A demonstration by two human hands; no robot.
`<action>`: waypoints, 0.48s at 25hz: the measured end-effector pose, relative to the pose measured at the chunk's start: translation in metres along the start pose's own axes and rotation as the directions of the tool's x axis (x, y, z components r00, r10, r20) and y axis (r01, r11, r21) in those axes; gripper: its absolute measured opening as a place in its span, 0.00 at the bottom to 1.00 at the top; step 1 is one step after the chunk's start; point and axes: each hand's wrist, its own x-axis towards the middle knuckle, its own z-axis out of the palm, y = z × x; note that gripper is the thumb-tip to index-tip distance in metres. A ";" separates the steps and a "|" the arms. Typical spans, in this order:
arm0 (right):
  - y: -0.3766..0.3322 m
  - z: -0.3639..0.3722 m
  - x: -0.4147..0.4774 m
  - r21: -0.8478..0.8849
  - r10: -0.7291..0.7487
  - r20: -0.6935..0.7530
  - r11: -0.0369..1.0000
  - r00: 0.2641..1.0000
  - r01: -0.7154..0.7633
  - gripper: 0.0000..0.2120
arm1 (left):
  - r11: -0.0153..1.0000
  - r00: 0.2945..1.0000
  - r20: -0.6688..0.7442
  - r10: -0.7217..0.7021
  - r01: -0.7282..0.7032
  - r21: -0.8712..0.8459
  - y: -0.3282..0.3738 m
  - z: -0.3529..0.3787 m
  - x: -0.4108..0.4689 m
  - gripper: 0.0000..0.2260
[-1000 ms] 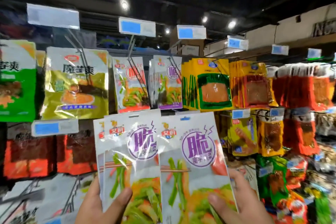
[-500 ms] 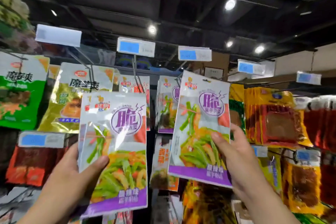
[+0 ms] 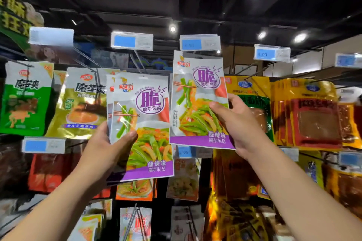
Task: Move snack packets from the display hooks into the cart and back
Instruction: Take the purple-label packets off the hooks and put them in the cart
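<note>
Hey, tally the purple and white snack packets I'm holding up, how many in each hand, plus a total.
Left stack in the left hand: 2 showing, front one plus an edge behind.
Right packet in the right hand: 1 showing.
Total: 3 showing; more could be hidden behind.

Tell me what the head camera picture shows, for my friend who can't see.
The left hand grips a small stack of glossy white-and-purple snack packets and the right hand holds a single white-and-purple packet higher, its top just under a blue-and-white price tag. A green packet, a gold packet and yellow packets hang on display hooks behind.
</note>
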 end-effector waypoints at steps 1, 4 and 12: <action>-0.001 -0.002 0.002 -0.008 -0.011 0.014 1.000 1.000 0.011 0.17 | 1.000 1.000 -0.010 0.010 -0.010 0.009 0.000 0.002 0.000 0.09; -0.004 -0.006 0.007 -0.022 -0.012 0.050 1.000 0.999 0.014 0.15 | 1.000 1.000 -0.004 0.003 -0.003 0.006 -0.002 0.005 0.005 0.11; -0.006 -0.008 0.021 -0.017 0.037 0.053 0.999 0.998 -0.036 0.12 | 0.999 0.999 0.024 -0.023 0.024 -0.032 -0.004 0.008 0.008 0.14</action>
